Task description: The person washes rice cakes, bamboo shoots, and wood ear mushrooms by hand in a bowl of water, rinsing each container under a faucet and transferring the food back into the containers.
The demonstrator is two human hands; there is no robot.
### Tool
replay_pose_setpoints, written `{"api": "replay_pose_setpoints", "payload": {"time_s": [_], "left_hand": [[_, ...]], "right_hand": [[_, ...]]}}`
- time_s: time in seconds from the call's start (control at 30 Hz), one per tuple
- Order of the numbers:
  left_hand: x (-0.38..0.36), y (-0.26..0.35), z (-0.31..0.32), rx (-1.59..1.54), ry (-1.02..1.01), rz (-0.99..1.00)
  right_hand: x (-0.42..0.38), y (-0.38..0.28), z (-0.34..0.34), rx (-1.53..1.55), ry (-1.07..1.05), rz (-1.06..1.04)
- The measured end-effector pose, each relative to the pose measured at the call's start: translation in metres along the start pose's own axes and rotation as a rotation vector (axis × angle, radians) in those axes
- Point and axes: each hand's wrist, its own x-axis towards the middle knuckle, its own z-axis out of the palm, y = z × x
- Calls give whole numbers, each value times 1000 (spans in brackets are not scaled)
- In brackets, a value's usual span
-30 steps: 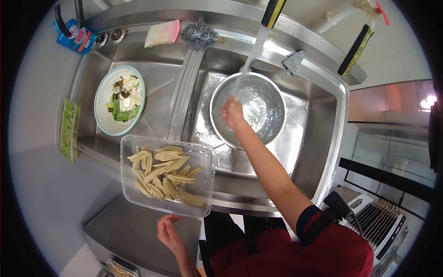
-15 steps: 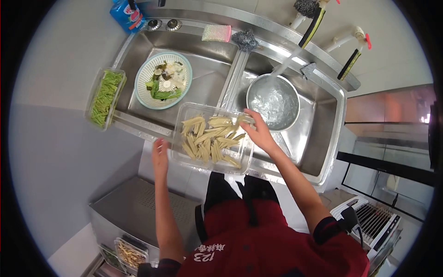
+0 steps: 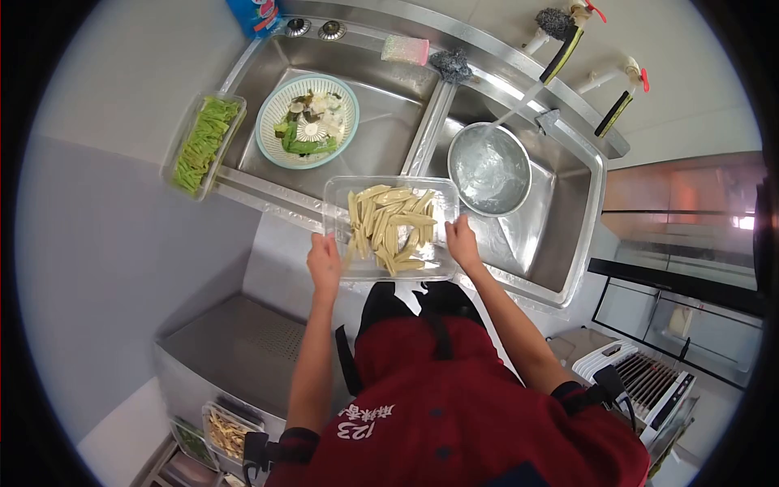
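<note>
My left hand (image 3: 324, 264) grips the left side of a clear plastic container (image 3: 442, 264). On its opposite side, my right hand (image 3: 462, 243) has its fingers closed round the edge. Inside lie pale yellow, folded strips (image 3: 392, 226) that look like bean curd skin. The container is over the front rim of the double sink, just in front of me. Beyond it, to the right, a round metal bowl (image 3: 490, 172) stands in the right basin while water runs into it from a hose (image 3: 561, 55).
In the left basin sits a colander (image 3: 347, 122) with leafy scraps. A clear box of cut green vegetables (image 3: 204, 146) rests at the sink's left end. Along the back ledge are a sponge (image 3: 405, 50), a steel scourer (image 3: 451, 66) and a blue bottle (image 3: 256, 18).
My left hand has come in and taken hold of the container's left side. My right hand has moved from its far right corner to its right side. The strips have shifted inside.
</note>
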Motion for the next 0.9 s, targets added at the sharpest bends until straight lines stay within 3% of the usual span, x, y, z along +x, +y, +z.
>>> {"api": "replay_pose_setpoints", "payload": {"time_s": [0.13, 0.2, 0.3, 0.37, 0.4, 0.47, 0.5, 0.53, 0.6, 0.63, 0.7, 0.83, 0.9], "left_hand": [[-38, 2, 16, -27, -111, 76], [-30, 5, 11, -31, -102, 56], [-36, 6, 14, 55, -65, -113], [-53, 18, 38, 9, -58, 82], [-45, 21, 37, 7, -46, 89], [-39, 24, 26, 20, -97, -18], [-36, 29, 19, 114, -84, 54], [-34, 39, 20, 119, -65, 47], [-32, 61, 30, 369, 57, 441], [-38, 64, 42, 378, 63, 438], [-47, 62, 65, 559, -366, 513], [-62, 57, 65, 519, -327, 415], [-66, 58, 76, 447, -430, 568]], "right_hand": [[24, 7, -35, -140, -80, 59], [9, 5, -19, -116, -40, 60], [15, 17, -35, -108, -115, 21], [22, 18, -56, -154, -113, 111], [22, 15, -58, -150, -108, 98], [11, 10, -59, -155, -154, 107], [8, 6, -56, -195, 68, -234], [9, 2, -53, -186, 58, -250], [5, -27, -55, -544, -208, -720], [0, -23, -47, -535, -211, -726], [-10, -13, -33, -536, -431, -841], [-9, -12, -62, -636, -610, -803], [11, -17, -54, -567, -536, -825]]}}
